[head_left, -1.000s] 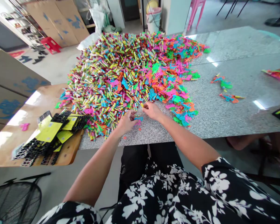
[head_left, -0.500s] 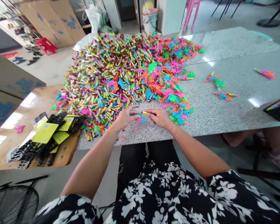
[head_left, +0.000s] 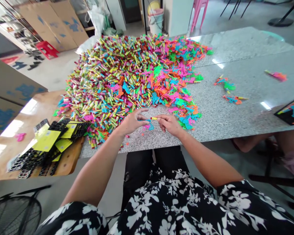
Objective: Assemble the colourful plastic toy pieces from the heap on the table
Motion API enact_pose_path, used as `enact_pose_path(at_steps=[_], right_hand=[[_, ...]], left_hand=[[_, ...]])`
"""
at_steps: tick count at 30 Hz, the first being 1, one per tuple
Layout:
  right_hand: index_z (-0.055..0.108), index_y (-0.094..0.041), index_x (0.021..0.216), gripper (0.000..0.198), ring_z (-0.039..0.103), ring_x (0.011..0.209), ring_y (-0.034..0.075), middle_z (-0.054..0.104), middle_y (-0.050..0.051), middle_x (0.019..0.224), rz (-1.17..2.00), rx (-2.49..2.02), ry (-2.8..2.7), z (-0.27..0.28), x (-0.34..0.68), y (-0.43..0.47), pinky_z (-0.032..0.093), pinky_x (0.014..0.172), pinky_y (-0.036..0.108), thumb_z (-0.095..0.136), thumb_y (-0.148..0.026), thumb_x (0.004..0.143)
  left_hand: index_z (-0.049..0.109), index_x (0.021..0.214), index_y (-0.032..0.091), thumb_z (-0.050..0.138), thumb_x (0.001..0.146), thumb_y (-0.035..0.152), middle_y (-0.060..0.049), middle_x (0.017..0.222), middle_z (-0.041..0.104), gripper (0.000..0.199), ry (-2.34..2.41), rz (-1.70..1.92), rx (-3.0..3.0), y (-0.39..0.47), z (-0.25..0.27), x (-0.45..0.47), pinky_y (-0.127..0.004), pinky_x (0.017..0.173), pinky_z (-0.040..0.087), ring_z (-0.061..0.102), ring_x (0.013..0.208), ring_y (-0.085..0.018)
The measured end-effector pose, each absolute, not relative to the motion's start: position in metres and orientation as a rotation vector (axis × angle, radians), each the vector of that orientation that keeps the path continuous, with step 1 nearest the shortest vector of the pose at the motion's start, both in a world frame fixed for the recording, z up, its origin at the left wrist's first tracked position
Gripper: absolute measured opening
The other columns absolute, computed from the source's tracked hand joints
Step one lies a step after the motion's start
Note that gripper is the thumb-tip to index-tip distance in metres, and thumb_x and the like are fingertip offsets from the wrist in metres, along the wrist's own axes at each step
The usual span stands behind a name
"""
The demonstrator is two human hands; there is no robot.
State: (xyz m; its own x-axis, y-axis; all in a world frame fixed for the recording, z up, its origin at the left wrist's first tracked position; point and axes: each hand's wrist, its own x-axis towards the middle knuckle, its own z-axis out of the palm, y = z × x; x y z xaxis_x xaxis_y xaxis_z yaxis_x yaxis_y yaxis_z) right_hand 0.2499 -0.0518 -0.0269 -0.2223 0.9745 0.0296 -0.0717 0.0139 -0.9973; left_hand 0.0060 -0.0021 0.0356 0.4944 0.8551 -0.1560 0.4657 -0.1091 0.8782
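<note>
Right hand (head_left: pixel 170 124) pinching yellow red-tipped tube (head_left: pixel 154 118) over granite tabletop (head_left: pixel 210 120).
Left hand (head_left: pixel 133 122): fingers parted beside blue plastic piece (head_left: pixel 151 127), can't tell if gripping. Best keep tube level, red tip unblocked.

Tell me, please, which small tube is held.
The slim yellow tube, red at one end, in the right hand; those in the multicoloured heap lie unheld.

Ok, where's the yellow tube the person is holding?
In the head view, the yellow tube is near the middle, held by the right hand, its red end pointing toward the left hand.
</note>
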Motion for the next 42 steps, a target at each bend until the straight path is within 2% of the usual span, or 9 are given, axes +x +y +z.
enact_pose_path(at_steps=[13,20,23,27,30,33,37,39,42], right_hand=[[0.08,-0.021,0.115,0.041,0.047,0.044,0.013,0.051,-0.007,0.054,1.353,-1.06,-1.292,-0.026,0.252,-0.061,0.041,0.045,0.027,0.066,-0.054,0.096],[0.084,-0.02,0.1,0.027,0.05,0.049,0.012,0.059,-0.004,0.057,1.198,-1.158,-1.602,-0.01,0.267,-0.064,0.035,0.049,0.025,0.067,-0.04,0.095],[0.082,-0.02,0.097,0.025,0.044,0.042,0.011,0.053,-0.006,0.051,1.428,-1.174,-1.595,-0.009,0.275,-0.065,0.033,0.043,0.026,0.066,-0.038,0.094],[0.075,-0.021,0.085,0.019,0.036,0.035,0.011,0.044,-0.008,0.048,1.688,-1.217,-1.304,-0.015,0.302,-0.069,0.03,0.034,0.026,0.071,-0.04,0.088],[0.069,-0.022,0.078,0.02,0.04,0.038,0.01,0.047,-0.008,0.051,1.425,-1.355,-0.973,-0.019,0.348,-0.069,0.031,0.032,0.023,0.079,-0.039,0.083],[0.064,-0.023,0.086,0.021,0.047,0.042,0.009,0.06,-0.005,0.063,0.964,-1.335,-0.488,-0.021,0.403,-0.066,0.036,0.034,0.019,0.076,-0.041,0.086],[0.061,-0.025,0.1,0.022,0.059,0.051,0.009,0.076,0.002,0.09,0.739,-1.3,-0.214,-0.022,0.441,-0.06,0.045,0.039,0.018,0.067,-0.045,0.093],[0.064,-0.023,0.102,0.023,0.06,0.052,0.01,0.077,0.003,0.093,0.736,-1.381,-0.306,-0.024,0.437,-0.058,0.045,0.04,0.019,0.07,-0.042,0.09],[0.071,-0.02,0.103,0.028,0.062,0.055,0.012,0.076,0.005,0.093,0.745,-1.525,-0.597,-0.03,0.414,-0.059,0.046,0.042,0.021,0.072,-0.04,0.085]], left_hand=[[0.052,0.161,0.023,0.086,0.082,0.036,-0.005,0.1,0.081,0.087,1.067,0.467,1.771,0.001,0.053,0.018,-0.035,0.084,0.061,0.078,0.092,-0.023],[0.045,0.166,0.021,0.085,0.083,0.035,-0.006,0.096,0.082,0.093,1.07,0.499,1.706,-0.004,0.036,0.022,-0.032,0.078,0.059,0.078,0.087,-0.022],[0.044,0.166,0.02,0.086,0.082,0.036,-0.006,0.093,0.082,0.095,1.085,0.497,1.689,-0.008,0.026,0.03,-0.031,0.077,0.058,0.076,0.083,-0.021],[0.054,0.158,0.018,0.077,0.093,0.041,-0.01,0.096,0.082,0.073,1.11,0.481,1.605,0.0,0.011,0.056,-0.035,0.079,0.061,0.077,0.086,-0.023],[0.066,0.142,0.017,0.06,0.104,0.046,-0.016,0.115,0.08,0.048,1.226,0.556,1.612,0.008,-0.004,0.096,-0.044,0.09,0.063,0.078,0.101,-0.027],[0.072,0.136,0.018,0.064,0.102,0.047,-0.019,0.141,0.071,0.045,1.276,0.592,2.003,0.002,-0.015,0.149,-0.052,0.121,0.047,0.063,0.138,-0.034],[0.055,0.162,0.025,0.073,0.088,0.072,-0.018,0.178,0.033,0.089,1.221,0.415,2.38,-0.022,-0.026,0.214,-0.069,0.132,0.019,0.017,0.167,-0.049],[0.054,0.163,0.027,0.072,0.089,0.072,-0.016,0.181,0.028,0.088,1.209,0.29,2.477,-0.029,-0.031,0.229,-0.073,0.132,0.012,0.015,0.167,-0.051],[0.056,0.161,0.027,0.061,0.099,0.061,-0.015,0.176,0.039,0.071,1.291,0.237,2.57,-0.025,-0.035,0.219,-0.07,0.131,0.015,0.028,0.163,-0.046]])
